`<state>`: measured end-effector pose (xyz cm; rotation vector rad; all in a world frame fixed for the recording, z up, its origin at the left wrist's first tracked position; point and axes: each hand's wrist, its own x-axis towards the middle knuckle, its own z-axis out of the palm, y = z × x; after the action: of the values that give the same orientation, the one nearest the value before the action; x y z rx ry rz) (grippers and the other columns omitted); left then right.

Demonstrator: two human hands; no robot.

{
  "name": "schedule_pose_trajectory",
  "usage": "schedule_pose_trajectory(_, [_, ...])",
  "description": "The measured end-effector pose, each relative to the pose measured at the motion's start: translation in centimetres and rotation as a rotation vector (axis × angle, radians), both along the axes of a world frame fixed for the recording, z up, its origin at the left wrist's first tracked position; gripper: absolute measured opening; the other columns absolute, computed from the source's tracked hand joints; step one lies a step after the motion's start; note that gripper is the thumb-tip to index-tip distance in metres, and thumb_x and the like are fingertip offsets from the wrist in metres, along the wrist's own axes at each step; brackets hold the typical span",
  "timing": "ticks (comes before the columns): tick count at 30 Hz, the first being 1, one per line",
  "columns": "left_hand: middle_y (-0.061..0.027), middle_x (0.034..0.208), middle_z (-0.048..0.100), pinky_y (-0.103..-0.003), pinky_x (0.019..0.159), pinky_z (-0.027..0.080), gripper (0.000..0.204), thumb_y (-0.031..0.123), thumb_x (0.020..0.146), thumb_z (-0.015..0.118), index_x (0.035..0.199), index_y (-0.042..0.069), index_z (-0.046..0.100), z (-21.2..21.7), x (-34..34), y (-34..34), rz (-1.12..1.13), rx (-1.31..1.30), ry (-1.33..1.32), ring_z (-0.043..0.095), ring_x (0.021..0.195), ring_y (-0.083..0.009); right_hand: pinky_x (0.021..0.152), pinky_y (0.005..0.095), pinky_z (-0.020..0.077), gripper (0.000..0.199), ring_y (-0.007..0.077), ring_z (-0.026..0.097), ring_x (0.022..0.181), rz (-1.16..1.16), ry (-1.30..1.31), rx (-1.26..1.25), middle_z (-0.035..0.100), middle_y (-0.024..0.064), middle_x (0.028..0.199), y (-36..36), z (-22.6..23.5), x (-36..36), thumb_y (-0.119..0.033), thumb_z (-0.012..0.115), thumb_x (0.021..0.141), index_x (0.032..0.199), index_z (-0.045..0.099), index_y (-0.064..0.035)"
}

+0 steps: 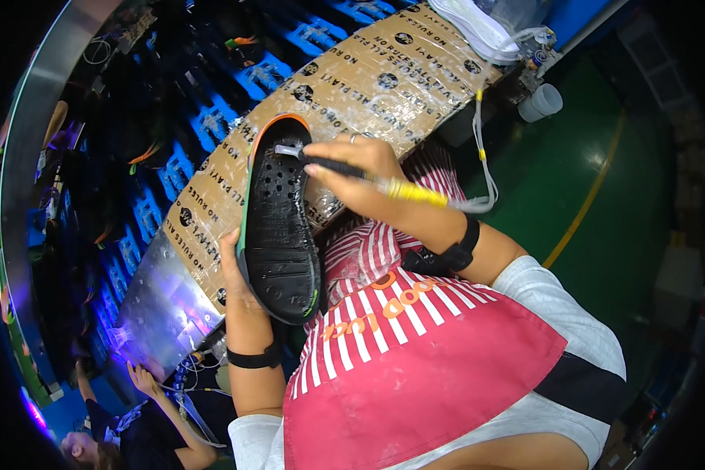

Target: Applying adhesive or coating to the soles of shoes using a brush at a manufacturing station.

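Black shoe sole point(278, 235): tilted over the near edge of the paper-covered tabletop point(352, 74). Left hand point(233, 262): grips the sole's left edge, fingers mostly hidden behind it. Right hand point(360, 163): fingers closed around a black-handled brush point(341, 166), its tip at the sole's far end. White shoe sole point(478, 31): well right of the black sole.

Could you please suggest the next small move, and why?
Perhaps stroke the slim black-handled brush across the long black, orange-edged sole: the right hand holds the brush's pale tip over its upper end, and the left hand supports the side.
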<state>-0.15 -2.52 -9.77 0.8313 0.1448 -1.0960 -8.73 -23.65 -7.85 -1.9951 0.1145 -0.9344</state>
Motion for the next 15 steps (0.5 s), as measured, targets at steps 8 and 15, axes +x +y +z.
schedule_pose_trajectory(8, [-0.0201,0.113,0.055,-0.040,0.088,0.046,0.068,0.054,0.085,0.030,0.121,-0.002,0.047,0.2,0.3,-0.7,0.227,0.028,-0.077,0.057,0.099,-0.0303,0.051,0.0303,0.0448,0.026,0.0229,0.058,0.057,0.500,-0.016,-0.177,0.057,0.0092,0.066,2.1,1.9,-1.2,-0.008,0.071,0.068,0.092,0.065,-0.0040])
schedule_pose_trajectory(15, [-0.0208,0.128,0.043,-0.039,0.095,0.041,0.071,0.059,0.089,0.021,0.137,0.006,0.028,3.3,-0.2,1.4,0.502,0.207,-0.348,0.046,0.116,-0.0302,0.053,0.0274,0.0443,0.021,0.0186,0.058,0.058,0.307,0.061,0.117,0.061,0.0109,0.069,0.6,2.7,-1.3,-0.002,0.067,0.071,0.092,0.064,0.0015])
